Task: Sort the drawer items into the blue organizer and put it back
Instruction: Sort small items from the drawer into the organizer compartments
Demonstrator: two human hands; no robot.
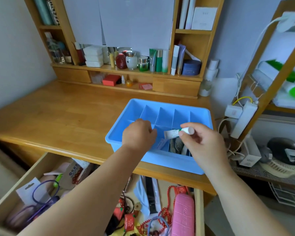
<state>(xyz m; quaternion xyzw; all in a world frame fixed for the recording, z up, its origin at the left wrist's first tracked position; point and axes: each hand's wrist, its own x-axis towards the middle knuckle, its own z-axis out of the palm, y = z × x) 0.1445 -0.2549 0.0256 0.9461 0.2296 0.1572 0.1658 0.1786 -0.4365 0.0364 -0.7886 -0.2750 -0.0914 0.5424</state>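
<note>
1. Small tube [177, 132] — just right of centre frame, held over the near row of the blue organizer [201, 114]. My right hand [200, 138] pinches it near its white cap end between thumb and fingertips. I judge it light and slightly squashy, its printed skin smooth and a little slippery; the stiffer cap end is the surer place to take hold.

2. My left hand [139, 133] hangs over the organizer's left-hand cells with fingers curled under. Whether it holds anything I cannot tell, as the fingertips are hidden.

3. The blue organizer sits at centre right on the wooden desk [58, 120], its near edge overhanging the desk front. Thin, rigid, glossy plastic with upright dividers forming rectangular cells — I judge it light even when loaded, best carried by its two short rims. The near right cells hold dark, flat packets [176, 145], and a pale paper slip [161, 144] leans in the next cell.

4. The open drawer [7, 198] fills the lower frame, still crowded: a pink ribbed case [183, 215], firm-looking; red bead strings [169, 198], loose and tangle-prone; purple-framed glasses [44, 195], fragile.

5. The shelf unit [186, 86] at the upper frame carries jars, bottles and boxes.
</note>
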